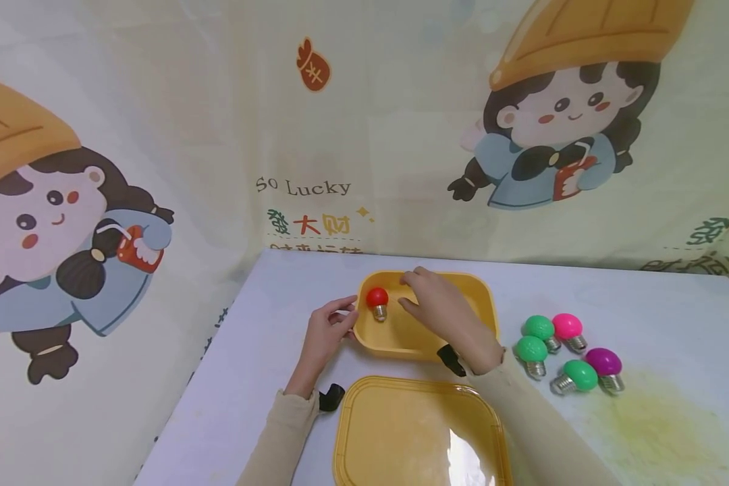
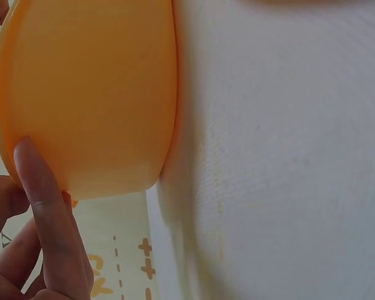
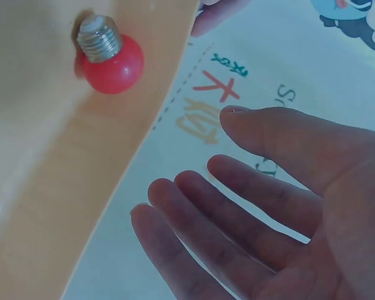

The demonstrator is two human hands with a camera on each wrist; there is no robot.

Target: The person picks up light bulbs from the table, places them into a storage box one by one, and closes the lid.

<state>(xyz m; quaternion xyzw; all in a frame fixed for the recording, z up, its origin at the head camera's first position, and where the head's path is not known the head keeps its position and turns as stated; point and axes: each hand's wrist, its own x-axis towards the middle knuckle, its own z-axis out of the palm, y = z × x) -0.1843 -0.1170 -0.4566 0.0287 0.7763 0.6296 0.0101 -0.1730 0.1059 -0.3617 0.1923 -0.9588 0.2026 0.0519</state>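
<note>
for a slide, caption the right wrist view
Open right hand near a yellow tray with a red bulb inside

The backdrop (image 1: 395, 148) behind the yellow bin (image 1: 401, 337), to the bin's left, reads "So Lucky" (image 1: 306, 187) and "發大财" (image 1: 306, 225); the cut-off line (image 1: 314, 248) closest to the bin is not fully legible. Lettering (image 1: 711, 229) well right of the bin is incomplete.
</note>
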